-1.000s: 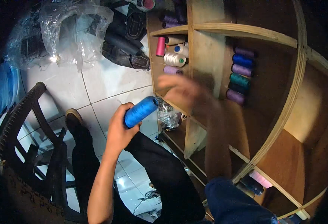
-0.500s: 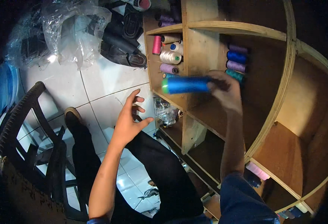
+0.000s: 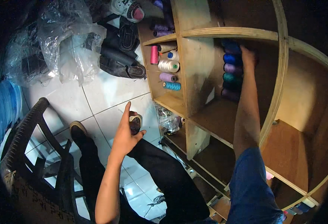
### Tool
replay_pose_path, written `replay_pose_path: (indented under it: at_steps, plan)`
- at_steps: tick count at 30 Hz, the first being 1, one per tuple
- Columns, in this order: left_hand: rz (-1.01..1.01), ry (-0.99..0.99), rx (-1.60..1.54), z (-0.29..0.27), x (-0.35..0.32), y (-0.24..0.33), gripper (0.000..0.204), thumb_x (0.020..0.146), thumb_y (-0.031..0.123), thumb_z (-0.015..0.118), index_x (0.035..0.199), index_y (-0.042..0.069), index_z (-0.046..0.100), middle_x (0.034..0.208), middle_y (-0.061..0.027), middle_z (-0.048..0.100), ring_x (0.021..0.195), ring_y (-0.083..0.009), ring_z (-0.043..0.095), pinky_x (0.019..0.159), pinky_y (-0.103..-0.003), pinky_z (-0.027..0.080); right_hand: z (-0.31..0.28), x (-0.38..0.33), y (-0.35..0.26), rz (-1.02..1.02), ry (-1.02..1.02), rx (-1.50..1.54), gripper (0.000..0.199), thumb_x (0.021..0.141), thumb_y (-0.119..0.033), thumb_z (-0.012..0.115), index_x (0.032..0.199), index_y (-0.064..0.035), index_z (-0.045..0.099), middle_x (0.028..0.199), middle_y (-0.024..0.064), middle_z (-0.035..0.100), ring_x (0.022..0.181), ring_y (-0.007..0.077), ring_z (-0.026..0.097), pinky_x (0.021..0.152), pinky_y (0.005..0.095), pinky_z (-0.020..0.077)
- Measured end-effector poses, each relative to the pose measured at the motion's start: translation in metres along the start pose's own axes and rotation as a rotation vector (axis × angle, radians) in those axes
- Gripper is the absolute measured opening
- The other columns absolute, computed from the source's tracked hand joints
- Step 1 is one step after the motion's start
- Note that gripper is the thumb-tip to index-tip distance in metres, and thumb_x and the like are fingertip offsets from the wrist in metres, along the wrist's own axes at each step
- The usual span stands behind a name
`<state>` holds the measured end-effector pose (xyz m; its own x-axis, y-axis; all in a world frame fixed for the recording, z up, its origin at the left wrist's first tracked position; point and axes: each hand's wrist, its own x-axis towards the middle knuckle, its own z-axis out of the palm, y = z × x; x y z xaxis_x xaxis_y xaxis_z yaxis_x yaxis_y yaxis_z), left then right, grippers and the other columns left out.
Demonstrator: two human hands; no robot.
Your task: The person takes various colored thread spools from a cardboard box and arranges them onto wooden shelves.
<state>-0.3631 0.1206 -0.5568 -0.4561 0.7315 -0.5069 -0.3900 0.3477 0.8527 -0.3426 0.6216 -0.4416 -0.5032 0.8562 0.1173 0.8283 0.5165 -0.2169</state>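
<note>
Thread spools (image 3: 231, 71) stand stacked in a column inside the upper right compartment of the wooden shelf (image 3: 201, 74), and the right hand (image 3: 247, 56) reaches into that compartment at the top of the column, touching or just beside the blue spool (image 3: 231, 58). Whether its fingers are closed on a spool cannot be told; the compartment is dark there.

Shelf: plywood, divided into open compartments by upright and level boards. The compartment to the left holds a second group of spools (image 3: 165, 67), among them pink, white, purple and teal ones lying on their sides.

Chair (image 3: 33, 149): dark plastic, at lower left on the white tiled floor (image 3: 108, 93).

Plastic bags (image 3: 59, 41): clear, crumpled, at upper left on the floor, beside dark shoes (image 3: 122, 52).

Left hand (image 3: 128, 132): empty, fingers spread and apart, index finger extended, held over the floor and well apart from the shelf. The person's legs, in dark trousers (image 3: 160, 168), extend below it.
</note>
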Motion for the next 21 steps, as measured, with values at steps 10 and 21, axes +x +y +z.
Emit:
replay_pose_path:
  at_steps: [10,21]
  plan:
    - [-0.019,0.026,-0.008,-0.001,0.005,-0.001,0.103,0.065,-0.007,0.070,0.145,0.016,0.010,0.116,-0.0112,0.049,0.083,-0.0180,0.061,0.068,-0.030,0.052,0.042,0.092,0.100,-0.519,0.102,-0.184,0.066,0.083,-0.051,0.055,0.131,-0.0078,0.043,0.136,0.0179,0.041,0.127,0.0341,0.037,0.104,0.0422,0.0296]
    - [-0.108,-0.031,-0.144,0.014,0.014,0.017,0.100,0.063,-0.004,0.072,0.144,0.012,0.014,0.105,-0.0082,0.054,0.081,-0.0222,0.058,0.075,-0.033,0.048,0.011,0.101,0.117,0.012,0.128,-0.147,0.061,0.080,-0.038,0.061,0.127,-0.0025,0.046,0.128,0.0183,0.049,0.120,0.0339,0.043,0.102,0.0390,0.0315]
